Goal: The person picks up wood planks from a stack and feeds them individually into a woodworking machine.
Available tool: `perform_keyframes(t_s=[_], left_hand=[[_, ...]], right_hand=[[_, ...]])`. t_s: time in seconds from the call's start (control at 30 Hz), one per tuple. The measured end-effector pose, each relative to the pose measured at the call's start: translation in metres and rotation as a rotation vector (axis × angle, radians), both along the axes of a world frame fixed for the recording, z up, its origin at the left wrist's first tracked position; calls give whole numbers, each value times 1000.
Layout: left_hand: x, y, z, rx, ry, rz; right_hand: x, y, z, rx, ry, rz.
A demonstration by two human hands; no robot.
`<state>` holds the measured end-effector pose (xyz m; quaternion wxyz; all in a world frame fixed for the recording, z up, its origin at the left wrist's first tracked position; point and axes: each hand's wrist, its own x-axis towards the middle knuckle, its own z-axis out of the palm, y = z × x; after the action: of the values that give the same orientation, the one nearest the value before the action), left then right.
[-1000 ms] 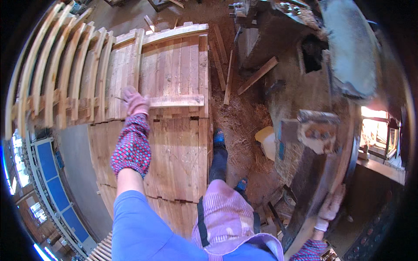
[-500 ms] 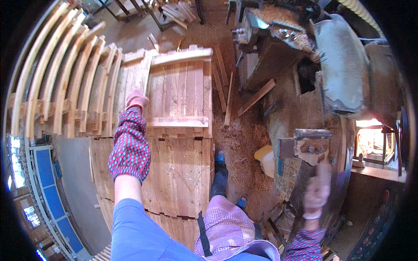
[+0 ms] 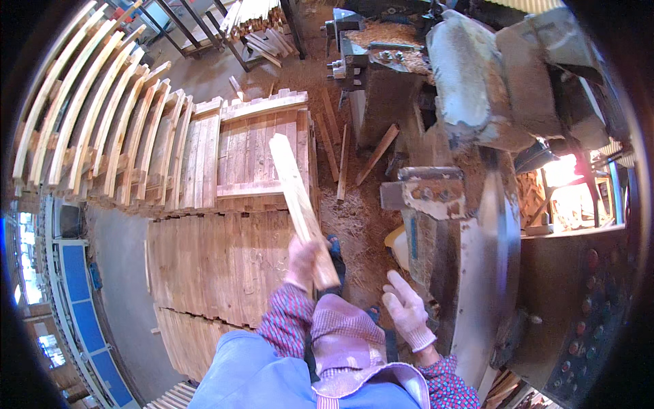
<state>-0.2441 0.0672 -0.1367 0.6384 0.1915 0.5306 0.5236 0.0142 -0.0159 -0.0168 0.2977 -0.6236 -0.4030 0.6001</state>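
Observation:
My gloved left hand (image 3: 301, 262) is wrapped round the lower part of a pale wooden board (image 3: 291, 187). The board slants up and away from my body, its far end over the stacked boards (image 3: 225, 252) on my left. My right hand (image 3: 407, 312), in a pale knitted glove, holds nothing. Its fingers point up and stand apart, beside the metal bed (image 3: 470, 286) of a large machine. A rusty metal block (image 3: 432, 194) sits on the machine beyond that hand.
Long slats (image 3: 88, 102) fan out at the far left. The dusty machine housing (image 3: 470, 75) rises at the upper right. Loose strips (image 3: 377, 153) and shavings cover the floor between stack and machine. A dark control panel (image 3: 586, 313) stands at the right, a yellow container (image 3: 396, 247) beside the machine.
My left hand has drawn back from the far stack toward my body and now holds a board. My right hand has moved left, away from the machine. The view has turned right.

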Motion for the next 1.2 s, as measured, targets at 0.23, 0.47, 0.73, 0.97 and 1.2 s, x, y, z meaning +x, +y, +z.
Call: perform_keyframes(t_s=[0.23,0.47,0.73,0.97,1.2], left_hand=[[151,-126,137,-51,-438,-99],[172,-134,150,100,-311,-389],[172,-118,151,12,-319,-412],[161,-74,153,198,-91,-378],[201,-91,153,351,-196,-381]], right_hand=[[29,-67,57,254,-193,148],[137,-246,50,340,-917,-142],[194,-56,5,355,-1689,198],[211,73,-10,589,-1644,190],[105,-49,71,439,48,50]])
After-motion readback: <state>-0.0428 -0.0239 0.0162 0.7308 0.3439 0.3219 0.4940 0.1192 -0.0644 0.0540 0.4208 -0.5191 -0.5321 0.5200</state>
